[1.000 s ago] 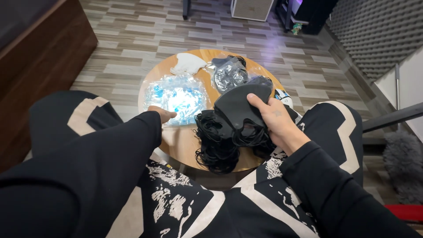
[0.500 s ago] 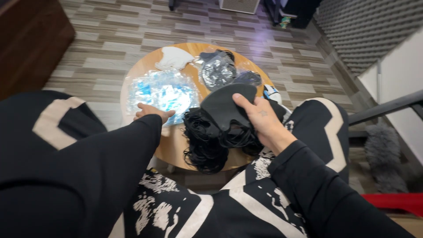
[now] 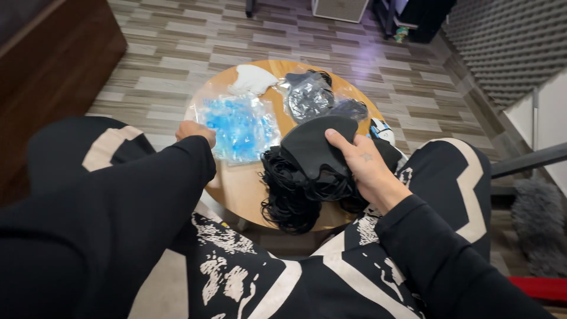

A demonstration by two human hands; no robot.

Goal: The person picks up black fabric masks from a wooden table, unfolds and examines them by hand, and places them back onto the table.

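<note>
A right hand (image 3: 366, 168), right of centre in the frame, lies on a stack of black face masks (image 3: 316, 168), its thumb stretched across the dark top mask and its fingers curled over the stack's right side, gripping it. The masks sit at the lower right of a small round wooden surface (image 3: 239, 189), their black ear loops spilling in a tangle toward the near edge, lower centre of the frame.

The left hand (image 3: 195, 131), left of centre, rests at the surface's left edge with its fingers closed on the near corner of a clear plastic bag of blue masks (image 3: 239, 127); how firmly it pinches the bag cannot be told. That bag lies flat just beside the black stack, on its left.

Above it, at the surface's far edge, lies a white mask (image 3: 253, 80). To its right, a second clear bag holding dark masks (image 3: 310, 97) sits just above the black stack. A small white-and-blue object (image 3: 383, 129) shows at the surface's right edge.

Black sleeves and black-and-cream patterned clothing fill the bottom of the frame; striped wood-look flooring (image 3: 177, 65) spreads across the top.
</note>
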